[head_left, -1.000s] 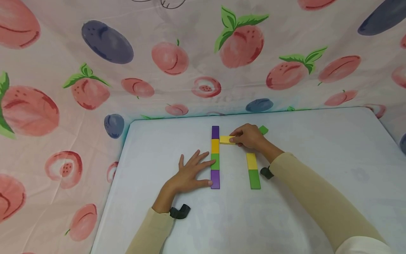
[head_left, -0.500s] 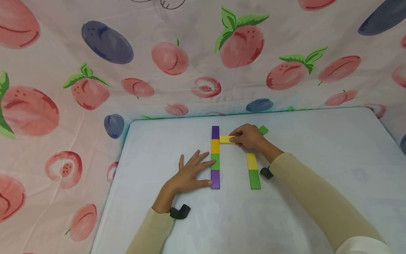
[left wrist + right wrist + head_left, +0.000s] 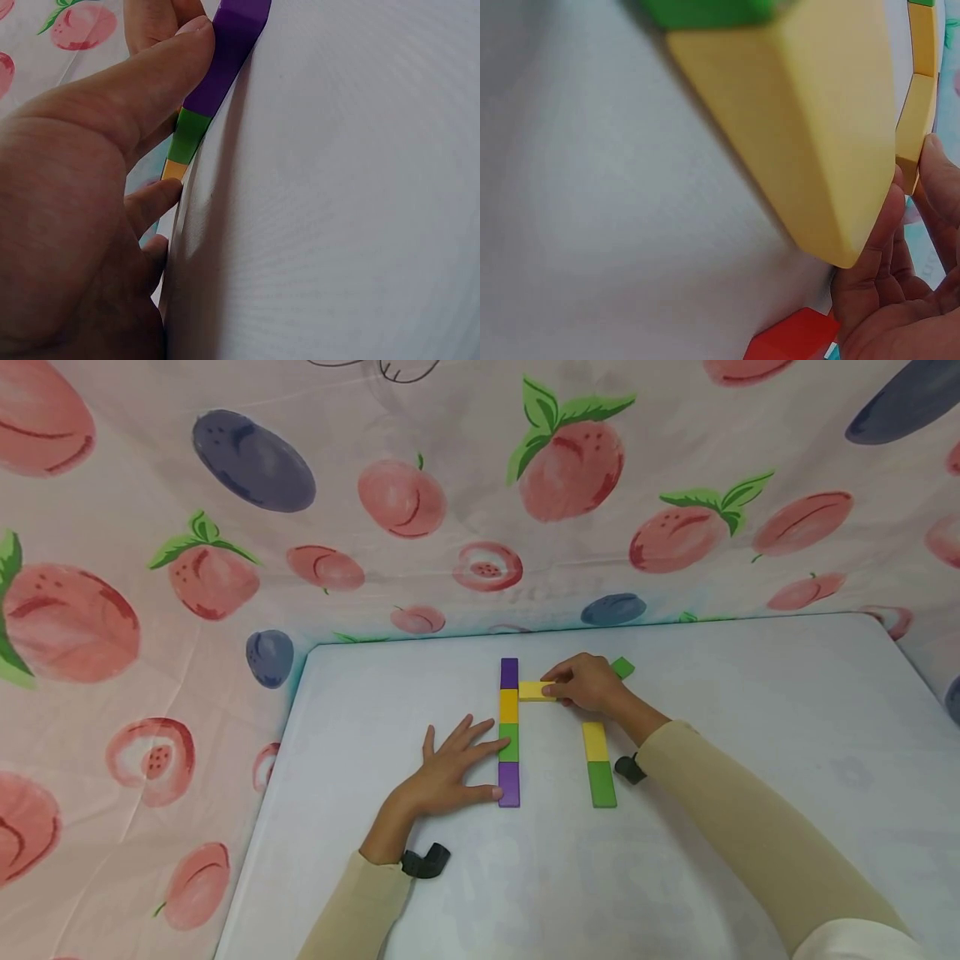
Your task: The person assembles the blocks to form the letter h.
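In the head view a straight column of blocks lies on the white table: a dark purple block [image 3: 509,673], an orange block [image 3: 508,706], a green block [image 3: 509,754] and a lighter purple block [image 3: 511,802]. My left hand [image 3: 442,781] rests along its left side with fingers spread; the thumb touches the lighter purple block and one fingertip the green. My right hand [image 3: 588,683] pinches a yellow block [image 3: 531,691] between thumb and fingers. That block lies crosswise, its left end against the column beside the orange block. Its right end is hidden by the fingers.
A shorter row, a yellow block [image 3: 596,742] above a green block [image 3: 602,785], stands right of the column. Another green block [image 3: 622,667] shows behind my right hand. The right wrist view reveals a red block [image 3: 795,336] near that hand. A fruit-patterned cloth [image 3: 405,418] borders the table.
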A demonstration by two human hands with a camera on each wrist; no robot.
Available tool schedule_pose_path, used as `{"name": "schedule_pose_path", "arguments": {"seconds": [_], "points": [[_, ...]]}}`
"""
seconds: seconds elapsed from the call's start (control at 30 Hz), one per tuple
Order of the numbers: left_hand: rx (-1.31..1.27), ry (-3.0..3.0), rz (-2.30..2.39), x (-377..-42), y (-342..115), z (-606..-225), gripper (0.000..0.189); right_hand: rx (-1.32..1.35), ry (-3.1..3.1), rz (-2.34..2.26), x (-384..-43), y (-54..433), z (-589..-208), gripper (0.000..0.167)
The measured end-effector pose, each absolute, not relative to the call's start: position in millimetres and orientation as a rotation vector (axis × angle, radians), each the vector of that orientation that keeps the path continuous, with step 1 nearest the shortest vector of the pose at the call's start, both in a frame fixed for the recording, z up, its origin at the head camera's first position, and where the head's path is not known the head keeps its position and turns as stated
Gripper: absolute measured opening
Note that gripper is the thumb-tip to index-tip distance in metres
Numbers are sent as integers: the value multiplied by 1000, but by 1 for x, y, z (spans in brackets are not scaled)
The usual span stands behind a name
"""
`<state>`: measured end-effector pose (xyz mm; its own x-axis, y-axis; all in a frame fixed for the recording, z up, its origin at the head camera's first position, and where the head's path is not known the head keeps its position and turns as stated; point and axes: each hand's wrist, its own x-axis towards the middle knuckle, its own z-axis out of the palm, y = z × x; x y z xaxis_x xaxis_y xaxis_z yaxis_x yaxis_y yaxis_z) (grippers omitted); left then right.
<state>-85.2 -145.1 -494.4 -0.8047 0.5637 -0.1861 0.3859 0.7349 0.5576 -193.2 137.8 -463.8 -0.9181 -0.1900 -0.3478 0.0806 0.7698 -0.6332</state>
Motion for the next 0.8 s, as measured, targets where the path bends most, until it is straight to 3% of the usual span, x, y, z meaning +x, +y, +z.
{"name": "schedule_pose_path", "arguments": {"seconds": [0.8], "points": [[736,2591,701,-86,-145,-495,73,-113,2575,-938,-193,137,-463,32]]}}
